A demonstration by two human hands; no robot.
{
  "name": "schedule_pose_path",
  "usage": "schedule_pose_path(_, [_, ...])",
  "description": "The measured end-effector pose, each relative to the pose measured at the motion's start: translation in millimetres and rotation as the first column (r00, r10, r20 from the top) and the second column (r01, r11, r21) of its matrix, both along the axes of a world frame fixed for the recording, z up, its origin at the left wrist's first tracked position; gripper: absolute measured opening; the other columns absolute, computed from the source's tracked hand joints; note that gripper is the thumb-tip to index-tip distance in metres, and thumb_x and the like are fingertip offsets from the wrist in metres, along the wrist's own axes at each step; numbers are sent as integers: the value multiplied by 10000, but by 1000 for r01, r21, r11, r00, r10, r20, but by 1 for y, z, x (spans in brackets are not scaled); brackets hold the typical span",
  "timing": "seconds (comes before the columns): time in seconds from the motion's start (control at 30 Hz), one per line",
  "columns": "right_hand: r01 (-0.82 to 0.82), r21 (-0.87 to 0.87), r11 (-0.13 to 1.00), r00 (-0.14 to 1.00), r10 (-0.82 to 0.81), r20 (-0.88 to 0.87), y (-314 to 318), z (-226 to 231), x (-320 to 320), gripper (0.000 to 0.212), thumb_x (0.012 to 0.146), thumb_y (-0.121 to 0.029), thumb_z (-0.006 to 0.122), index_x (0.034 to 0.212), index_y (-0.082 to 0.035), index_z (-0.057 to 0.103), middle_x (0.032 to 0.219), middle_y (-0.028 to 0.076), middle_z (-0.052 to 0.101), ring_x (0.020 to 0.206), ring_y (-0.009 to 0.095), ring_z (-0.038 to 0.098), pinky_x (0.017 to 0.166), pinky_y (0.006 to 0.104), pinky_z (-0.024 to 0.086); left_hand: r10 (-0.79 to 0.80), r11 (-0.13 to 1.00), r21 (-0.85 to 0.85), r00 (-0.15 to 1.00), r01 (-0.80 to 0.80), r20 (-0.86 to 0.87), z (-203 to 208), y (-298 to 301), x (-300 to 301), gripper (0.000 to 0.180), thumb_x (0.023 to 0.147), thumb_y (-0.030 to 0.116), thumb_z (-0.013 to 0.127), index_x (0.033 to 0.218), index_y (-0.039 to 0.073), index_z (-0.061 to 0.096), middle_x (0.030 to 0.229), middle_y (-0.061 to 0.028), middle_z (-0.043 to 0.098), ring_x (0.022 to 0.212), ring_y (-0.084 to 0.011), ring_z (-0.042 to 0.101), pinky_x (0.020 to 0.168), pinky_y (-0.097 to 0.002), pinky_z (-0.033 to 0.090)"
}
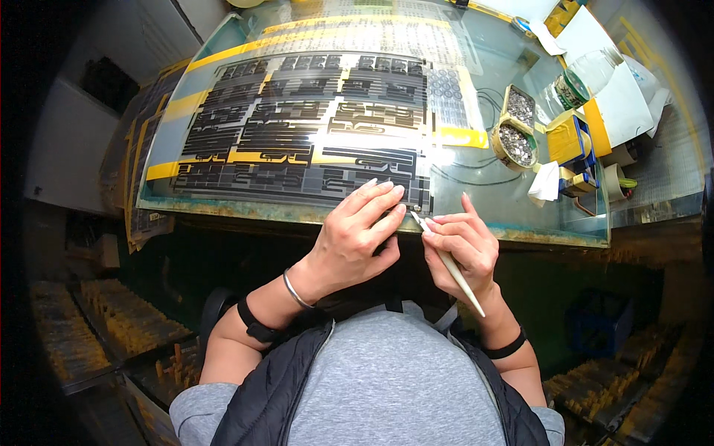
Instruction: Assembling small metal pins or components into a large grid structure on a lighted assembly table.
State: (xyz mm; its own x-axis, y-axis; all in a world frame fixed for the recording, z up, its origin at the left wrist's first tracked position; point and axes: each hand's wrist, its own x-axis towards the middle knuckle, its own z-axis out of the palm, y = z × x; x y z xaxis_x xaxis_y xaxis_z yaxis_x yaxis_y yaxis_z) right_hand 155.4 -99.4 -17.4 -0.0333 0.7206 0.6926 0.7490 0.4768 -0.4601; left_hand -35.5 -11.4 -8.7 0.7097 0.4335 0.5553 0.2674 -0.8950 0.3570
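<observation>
A large printed film sheet [282, 134] with dark line patterns lies on the glass tabletop [476, 204]. My left hand [361, 234] rests at the sheet's front edge near its right corner, fingers stretched out with the tips touching the film. Just to the right, my right hand [465, 249] pinches a slim craft knife [457, 275] with a pale, tapering handle. Its small silvery tip points up and left, at the sheet's lower right corner, close to my left fingertips. Whether the tip touches the film I cannot tell.
Two joined containers of small scraps [515, 145] stand on the right, beside a tape dispenser [573, 145] and a clear jar [591, 74]. Yellow tape strips [461, 137] cross the glass. Framed sheets [134, 175] lean at the left. The table's front edge runs under my hands.
</observation>
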Motion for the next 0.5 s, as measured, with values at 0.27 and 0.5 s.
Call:
schedule_pose_path(0.27, [89,23,996,994,-87,-58,2,-5,-9,174,709,-12,763,857,-75,696,787,53,698,795,250,697,953,532,496,-15,998,-59,1000,16,20,6,3,2,335,699,88,763,1004,-21,677,1161,-176,648,1121,-345,614,1008,-440,486])
schedule_pose_path(0.5, [42,-130,991,931,-86,-354,23,10,-3,127,888,-34,665,1013,-12,654,856,147,703,813,323,685,755,355,544,-50,994,-93,999,52,18,19,29,9,141,777,106,772,902,64,722,908,-69,668,821,-243,635,728,-353,518])
